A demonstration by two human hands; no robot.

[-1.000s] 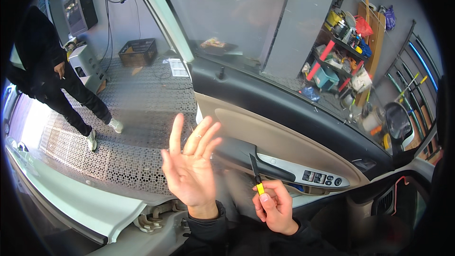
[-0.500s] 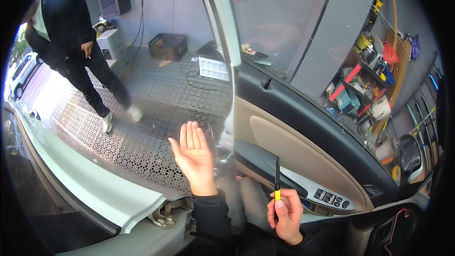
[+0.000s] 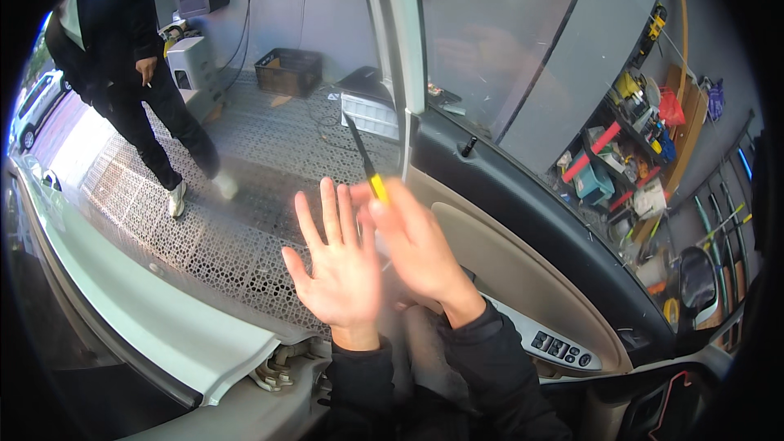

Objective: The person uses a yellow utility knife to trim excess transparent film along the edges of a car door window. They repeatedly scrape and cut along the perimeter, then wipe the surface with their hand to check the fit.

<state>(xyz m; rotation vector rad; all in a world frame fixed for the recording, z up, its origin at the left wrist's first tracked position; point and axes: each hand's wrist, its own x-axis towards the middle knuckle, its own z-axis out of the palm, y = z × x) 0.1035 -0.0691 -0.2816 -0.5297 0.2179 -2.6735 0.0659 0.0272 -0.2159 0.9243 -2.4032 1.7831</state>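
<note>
My left hand is raised in the doorway with its palm up and fingers spread, holding nothing. Just to its right, and overlapping its fingertips in the picture, my right hand pinches a slim black tool with a yellow section. The tool's long thin black end points up and away to the left; its exact kind does not show. Motion blurs the right fingers, and I cannot tell whether the two hands touch. Both dark sleeves come up from below, over my knees.
An open car door panel with window switches lies to the right. The pale door sill runs along the left. A person stands outside on perforated flooring. Beyond are a black crate, a white basket and cluttered shelves.
My right hand has moved up and left with the tool, from beside the door armrest to next to my left hand. My left fingers have spread apart. The view has shifted slightly.
</note>
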